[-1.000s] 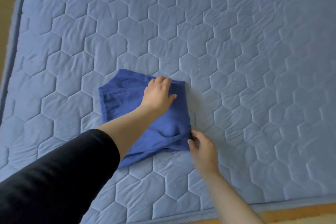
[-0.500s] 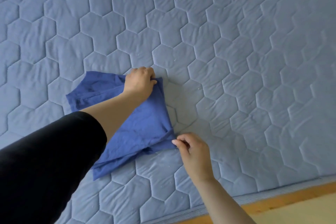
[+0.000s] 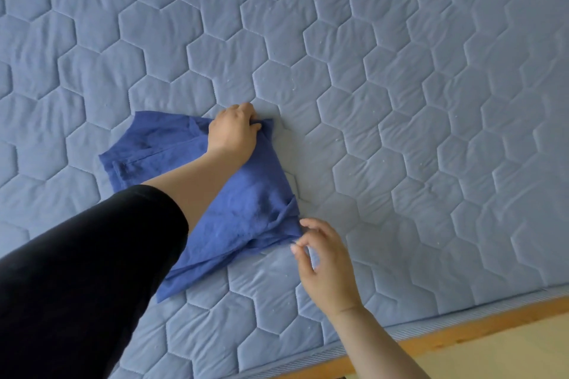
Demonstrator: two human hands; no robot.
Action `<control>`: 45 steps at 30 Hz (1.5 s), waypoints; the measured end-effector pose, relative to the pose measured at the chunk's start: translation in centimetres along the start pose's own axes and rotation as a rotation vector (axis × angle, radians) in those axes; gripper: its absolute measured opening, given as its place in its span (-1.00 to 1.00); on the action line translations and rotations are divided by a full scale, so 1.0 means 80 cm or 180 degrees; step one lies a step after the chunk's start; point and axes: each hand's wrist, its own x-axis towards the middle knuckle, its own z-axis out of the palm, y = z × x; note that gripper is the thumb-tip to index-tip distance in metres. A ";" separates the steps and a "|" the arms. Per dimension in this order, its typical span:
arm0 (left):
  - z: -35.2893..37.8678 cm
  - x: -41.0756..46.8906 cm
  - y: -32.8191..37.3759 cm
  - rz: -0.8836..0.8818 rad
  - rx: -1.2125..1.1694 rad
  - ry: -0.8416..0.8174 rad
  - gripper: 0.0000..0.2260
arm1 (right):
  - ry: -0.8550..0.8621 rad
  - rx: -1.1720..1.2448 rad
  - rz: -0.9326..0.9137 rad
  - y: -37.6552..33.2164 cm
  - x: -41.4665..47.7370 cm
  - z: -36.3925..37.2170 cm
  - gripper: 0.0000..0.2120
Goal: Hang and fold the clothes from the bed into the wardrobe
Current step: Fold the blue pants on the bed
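A dark blue folded garment (image 3: 246, 209) lies on the light blue quilted mattress (image 3: 400, 101). My left hand (image 3: 234, 132), reaching out from a black sleeve, grips the garment's far right corner with curled fingers. My right hand (image 3: 326, 268) is at the garment's near right corner. Its thumb and forefinger are slightly apart around the corner tip and only just touch the cloth. My left forearm hides the middle of the garment.
The mattress with its hexagon stitching fills nearly the whole view. Its near edge (image 3: 354, 351) runs along the lower right above a wooden bed frame (image 3: 462, 329), with pale floor (image 3: 508, 360) beyond.
My left hand has closed tighter on the far corner. My right hand's pinch on the near corner has loosened, with the fingers now apart. The view has shifted slightly.
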 end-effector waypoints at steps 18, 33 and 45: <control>0.000 0.013 -0.004 -0.0122 -0.0266 -0.0091 -0.88 | -0.0518 -0.0045 0.0323 0.022 -0.034 0.008 -0.51; -0.041 -0.111 -0.081 -0.0215 -0.0368 0.0502 -0.56 | -0.1000 0.0638 0.1586 -0.020 0.091 0.017 -0.75; -0.047 -0.203 -0.188 -0.2373 -0.1608 0.0471 -0.47 | -0.0608 0.0455 0.1693 -0.065 0.117 0.032 -0.58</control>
